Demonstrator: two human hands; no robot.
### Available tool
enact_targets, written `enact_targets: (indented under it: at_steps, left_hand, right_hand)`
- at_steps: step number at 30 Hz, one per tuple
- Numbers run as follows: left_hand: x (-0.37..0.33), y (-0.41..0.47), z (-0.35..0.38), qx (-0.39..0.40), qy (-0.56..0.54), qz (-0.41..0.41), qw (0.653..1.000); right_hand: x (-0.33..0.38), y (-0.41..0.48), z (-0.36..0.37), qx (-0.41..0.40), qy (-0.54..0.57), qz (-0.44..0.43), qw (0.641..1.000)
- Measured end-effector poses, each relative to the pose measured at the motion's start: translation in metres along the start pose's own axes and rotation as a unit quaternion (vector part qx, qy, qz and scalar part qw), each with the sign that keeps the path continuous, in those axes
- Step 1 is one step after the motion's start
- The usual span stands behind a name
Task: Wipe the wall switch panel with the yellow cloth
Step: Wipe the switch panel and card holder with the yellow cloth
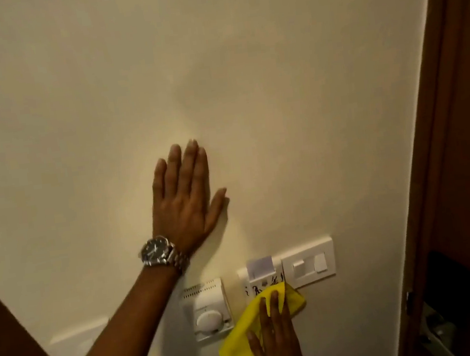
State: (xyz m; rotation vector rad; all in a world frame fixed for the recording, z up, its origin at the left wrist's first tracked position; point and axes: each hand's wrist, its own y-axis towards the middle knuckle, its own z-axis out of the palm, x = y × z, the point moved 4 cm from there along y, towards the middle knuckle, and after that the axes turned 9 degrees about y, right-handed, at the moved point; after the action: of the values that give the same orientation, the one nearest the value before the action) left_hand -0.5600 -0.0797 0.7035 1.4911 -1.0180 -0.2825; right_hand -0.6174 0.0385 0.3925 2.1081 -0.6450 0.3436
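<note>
A white switch panel [309, 263] is fixed low on the cream wall, with two rocker switches on its right half and a key-card slot holding a pale card [260, 266] on its left. My right hand [277, 340] presses the yellow cloth [240, 341] flat against the wall, the cloth's upper edge covering the bottom of the card-slot section. My left hand [185, 201], with a metal wristwatch, rests flat on the bare wall above and to the left, fingers spread, holding nothing.
A white thermostat with a round dial [209, 309] sits just left of the cloth. Another white plate [76, 340] lies behind my left forearm. A dark wooden door frame [459, 152] runs down the right side, and dark wood shows at the lower left.
</note>
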Motion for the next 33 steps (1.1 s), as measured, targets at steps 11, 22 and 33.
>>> enact_targets:
  at_steps: [11, 22, 33]
  left_hand:
    - [0.010, 0.001, 0.029, -0.070, 0.098, 0.020, 0.992]
    - [0.008, 0.002, 0.024, -0.087, 0.107, 0.017, 0.990]
    - [0.009, 0.002, 0.025, -0.089, 0.117, 0.015, 0.989]
  right_hand:
    - [-0.021, -0.004, 0.022, -0.035, -0.064, -0.111, 0.991]
    - [-0.031, 0.013, 0.008, -0.026, -0.039, -0.128, 0.991]
    - [-0.038, 0.036, -0.009, -0.047, 0.014, -0.191, 0.980]
